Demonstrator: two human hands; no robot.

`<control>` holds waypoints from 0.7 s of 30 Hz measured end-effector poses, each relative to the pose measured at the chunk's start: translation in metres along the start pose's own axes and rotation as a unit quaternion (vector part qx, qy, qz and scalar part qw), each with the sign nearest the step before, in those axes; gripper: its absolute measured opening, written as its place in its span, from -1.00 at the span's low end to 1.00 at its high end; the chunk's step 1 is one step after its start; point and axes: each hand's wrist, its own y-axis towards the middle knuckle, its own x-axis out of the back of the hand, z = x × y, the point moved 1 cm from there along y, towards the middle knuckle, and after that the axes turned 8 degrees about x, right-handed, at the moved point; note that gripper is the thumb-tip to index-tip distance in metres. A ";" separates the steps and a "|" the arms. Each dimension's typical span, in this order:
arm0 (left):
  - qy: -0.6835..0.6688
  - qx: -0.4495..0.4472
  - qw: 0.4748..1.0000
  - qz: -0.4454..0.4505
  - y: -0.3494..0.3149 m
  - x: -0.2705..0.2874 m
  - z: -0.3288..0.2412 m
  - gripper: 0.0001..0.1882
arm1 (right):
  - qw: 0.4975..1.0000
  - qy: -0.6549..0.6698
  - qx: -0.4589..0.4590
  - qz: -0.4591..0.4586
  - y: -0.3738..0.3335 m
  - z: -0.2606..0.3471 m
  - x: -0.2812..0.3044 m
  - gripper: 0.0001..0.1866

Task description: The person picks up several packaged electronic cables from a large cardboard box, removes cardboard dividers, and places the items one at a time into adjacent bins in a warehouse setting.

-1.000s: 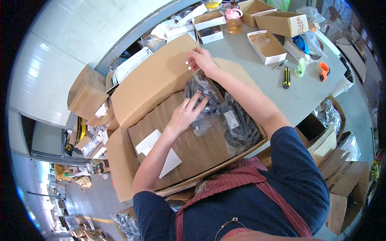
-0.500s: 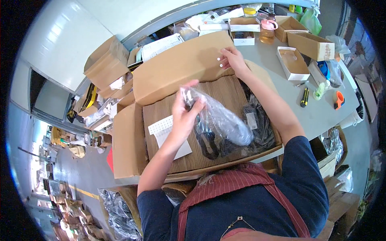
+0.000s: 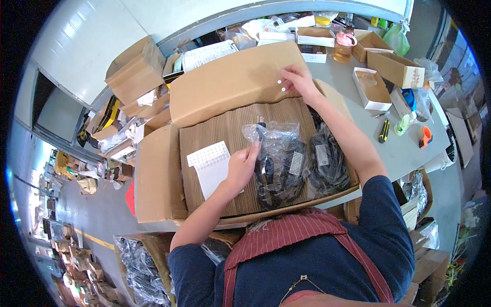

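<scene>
Swung since earlier, the bagged black cable (image 3: 280, 176) is pointing toward five o'clock, the left hand (image 3: 240, 168) pinching it; the right hand (image 3: 300, 84) is curling loosely, unclosed, at one o'clock.

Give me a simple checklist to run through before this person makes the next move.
1. Left hand gripping the bagged black cable: ok.
2. Right hand has white dots at its fingertips: ok.
3. Carton open on top: ok, flaps spread.
4. White dotted sheet fully uncovered: not ok, the left forearm crosses it.
5. Utility knife outside the carton: ok, on the table.
6. Cable's bag sealed: cannot tell, plastic too crinkled.
</scene>
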 end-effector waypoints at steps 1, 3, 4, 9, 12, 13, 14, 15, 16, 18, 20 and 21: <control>-0.004 0.000 1.000 -0.004 -0.001 0.001 0.002 -0.48 | 0.998 -0.010 0.020 0.062 -0.006 0.007 -0.009 -0.76; 0.027 -0.035 0.999 -0.029 -0.001 0.002 0.006 -0.48 | 0.977 -0.065 0.046 0.195 -0.013 0.015 -0.021 -0.67; 0.024 -0.035 0.999 -0.032 0.000 0.002 0.005 -0.48 | 0.977 -0.068 0.047 0.198 -0.018 0.020 -0.025 -0.67; 0.012 -0.043 0.999 -0.016 -0.004 0.002 0.001 -0.51 | 0.822 -0.328 0.242 0.398 -0.048 0.032 -0.054 -0.62; 0.046 -0.039 0.998 0.011 -0.004 0.005 -0.005 -0.53 | 0.757 -0.398 0.279 0.436 -0.049 0.028 -0.048 -0.59; 0.045 -0.043 0.998 0.014 -0.002 0.005 -0.001 -0.53 | 0.772 -0.367 0.205 0.476 -0.049 0.033 -0.048 -0.59; 0.010 -0.063 0.998 0.023 0.004 0.003 0.007 -0.54 | 0.783 -0.336 0.127 0.508 -0.050 0.036 -0.044 -0.58; -0.026 -0.085 0.995 0.035 0.008 0.002 0.014 -0.56 | 0.787 -0.343 0.122 0.498 -0.050 0.035 -0.045 -0.58; -0.089 -0.040 0.993 0.060 0.011 0.004 0.019 -0.57 | 0.783 -0.338 0.178 0.491 -0.051 0.031 -0.049 -0.55; -0.138 -0.016 0.988 0.065 0.014 0.019 0.014 -0.56 | 0.729 -0.382 0.297 0.485 -0.052 0.025 -0.053 -0.47; -0.241 -0.004 0.970 0.021 0.018 0.035 0.007 -0.54 | 0.740 -0.393 0.340 0.427 -0.063 0.022 -0.064 -0.47; -0.244 -0.039 0.969 -0.017 0.015 0.044 0.002 -0.54 | 0.744 -0.408 0.345 0.401 -0.071 0.029 -0.072 -0.47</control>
